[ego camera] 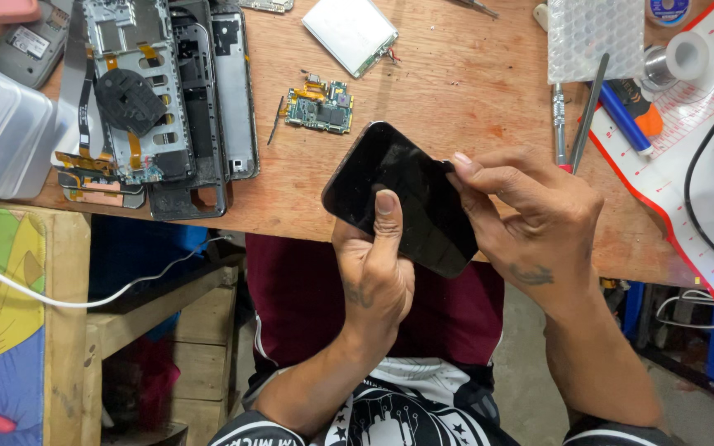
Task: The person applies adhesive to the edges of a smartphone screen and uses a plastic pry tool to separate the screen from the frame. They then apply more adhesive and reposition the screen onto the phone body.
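Observation:
I hold a black smartphone (402, 194) with a dark glossy screen above the front edge of a wooden workbench (456, 91). My left hand (373, 277) cradles it from below, thumb resting on the glass. My right hand (530, 219) grips its right edge, and a small dark tool tip shows between thumb and forefinger at the phone's upper right side. The phone is tilted, its top pointing up and left.
Opened phone frames and back housings (159, 99) lie at the left, beside a clear plastic box (2, 124). A small circuit board (320, 106), a silver battery (349, 31), screwdrivers (576, 124), bubble wrap (592, 33), tape rolls (687, 54) and a white mat with red edging (704, 190) fill the bench.

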